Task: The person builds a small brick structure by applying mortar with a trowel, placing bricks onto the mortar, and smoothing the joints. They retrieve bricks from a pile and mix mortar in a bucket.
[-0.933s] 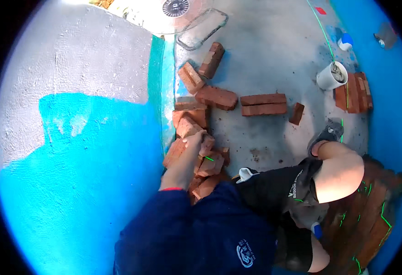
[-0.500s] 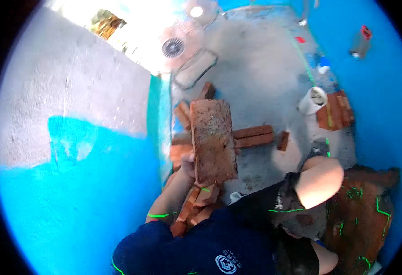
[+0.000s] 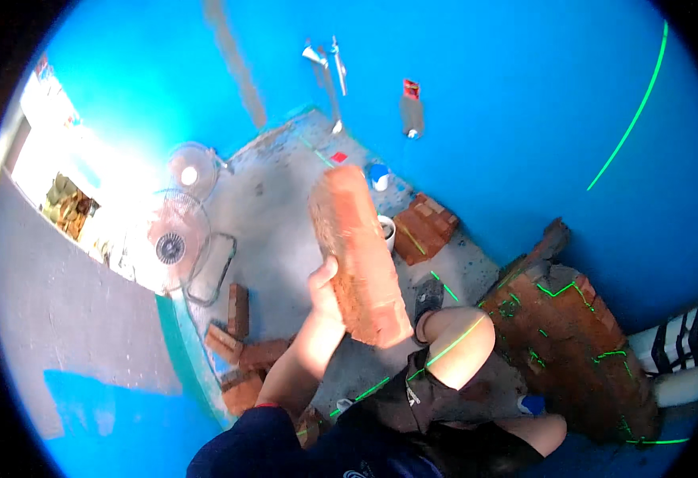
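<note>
My left hand (image 3: 327,296) is closed on a long reddish-brown brick (image 3: 365,267), raised over the floor in the middle of the view. The thumb lies along the brick's left edge, while the other fingers are hidden behind it. Tilted, the brick shows a smooth orange-red face and a rougher, darker side. My right hand does not show. Below the brick is my bent knee (image 3: 462,344), with a dark shoe (image 3: 428,296) beyond it.
Several loose bricks (image 3: 238,311) lie at the left. A white bucket (image 3: 389,232) and a brick stack (image 3: 427,229) stand beyond the held brick. At right is a dirt-covered brick structure (image 3: 560,338) against the blue wall (image 3: 524,119). A fan (image 3: 171,248) stands far left.
The view has swung to the right, showing more blue wall. The brick in my left hand has turned from its broad, mottled face to a narrower, redder one.
</note>
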Tool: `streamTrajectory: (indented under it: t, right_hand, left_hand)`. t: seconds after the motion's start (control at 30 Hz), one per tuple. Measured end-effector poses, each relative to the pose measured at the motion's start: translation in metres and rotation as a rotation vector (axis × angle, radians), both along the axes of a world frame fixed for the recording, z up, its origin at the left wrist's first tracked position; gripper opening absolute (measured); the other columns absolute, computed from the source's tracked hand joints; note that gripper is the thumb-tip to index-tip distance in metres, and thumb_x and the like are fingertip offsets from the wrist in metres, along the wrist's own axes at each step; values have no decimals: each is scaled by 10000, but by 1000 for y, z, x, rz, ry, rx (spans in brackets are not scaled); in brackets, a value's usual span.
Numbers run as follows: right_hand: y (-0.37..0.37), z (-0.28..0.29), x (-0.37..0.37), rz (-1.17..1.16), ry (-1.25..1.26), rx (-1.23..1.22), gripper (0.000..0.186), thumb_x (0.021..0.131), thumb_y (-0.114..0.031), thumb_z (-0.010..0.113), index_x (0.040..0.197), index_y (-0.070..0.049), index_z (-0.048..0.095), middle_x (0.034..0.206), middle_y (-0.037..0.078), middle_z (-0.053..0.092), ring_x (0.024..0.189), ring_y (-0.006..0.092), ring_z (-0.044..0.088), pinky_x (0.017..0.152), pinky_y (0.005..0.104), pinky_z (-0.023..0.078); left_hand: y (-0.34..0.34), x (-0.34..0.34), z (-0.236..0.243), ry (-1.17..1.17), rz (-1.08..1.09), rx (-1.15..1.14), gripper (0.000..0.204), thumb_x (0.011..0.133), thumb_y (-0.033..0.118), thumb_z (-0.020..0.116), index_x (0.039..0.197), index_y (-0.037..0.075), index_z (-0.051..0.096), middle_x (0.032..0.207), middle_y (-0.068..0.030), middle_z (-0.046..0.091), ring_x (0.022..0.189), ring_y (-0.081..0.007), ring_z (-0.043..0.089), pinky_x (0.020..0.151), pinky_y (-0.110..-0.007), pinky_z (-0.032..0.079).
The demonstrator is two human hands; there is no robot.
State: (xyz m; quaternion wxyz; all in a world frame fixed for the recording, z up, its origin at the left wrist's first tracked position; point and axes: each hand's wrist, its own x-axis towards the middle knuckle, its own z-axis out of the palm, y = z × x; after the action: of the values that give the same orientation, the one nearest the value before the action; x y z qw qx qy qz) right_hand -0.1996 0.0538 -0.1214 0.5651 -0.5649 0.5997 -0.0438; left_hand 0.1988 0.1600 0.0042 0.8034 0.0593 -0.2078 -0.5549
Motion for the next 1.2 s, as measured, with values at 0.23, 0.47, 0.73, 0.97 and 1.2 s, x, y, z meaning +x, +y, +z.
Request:
streamTrajectory:
  t: [0.23, 0.47, 0.73, 0.97, 1.2]
  right_hand:
    - [52, 15, -64, -245, 0, 41, 419, 954, -468, 488, 849, -84, 621, 592, 13, 503, 479, 138, 429, 444, 330, 360]
    - [257, 16, -233, -720, 148, 307, 425, 955, -471, 485, 845, -84, 624, 594, 15, 505, 481, 139, 432, 444, 332, 362]
    - [567, 90, -273, -737, 694, 712, 459, 950, -493, 468, 865, -77, 644, 685, 74, 568, 578, 215, 504, 508, 383, 403]
    - [530, 41, -217, -675, 1071, 573, 252, 893, -282, 549, 961, -82, 687, 1014, 179, 661, 894, 358, 649, 713, 457, 535]
    - [636, -113, -292, -476, 925, 259, 180, 815, -243, 630, 880, -82, 676, 867, 161, 673, 759, 333, 651, 588, 453, 523]
  left_hand:
    - [-18, -49, 40, 7, -303, 207, 752, 876, 637, 454, 1354, 58, 407, 1203, -218, 555, 1101, -417, 550, 969, -596, 411]
    - [-74, -94, -30, -219, -331, -60, 813, 892, 599, 407, 1445, 24, 251, 1369, -262, 416, 1236, -401, 445, 1046, -622, 310]
    - [-60, -192, 11, -260, -914, -205, 818, 913, 502, 504, 1492, 47, 148, 1489, -190, 275, 1347, -375, 312, 1111, -635, 168]
    - [-6, -233, -13, -148, -1151, 275, 933, 862, 308, 684, 1497, 39, 55, 1539, -214, 105, 1421, -375, 138, 1143, -579, 149]
    - [-37, -217, -29, 53, -1362, 245, 763, 909, 359, 594, 1468, 37, 185, 1490, -177, 259, 1382, -331, 245, 1133, -513, 203]
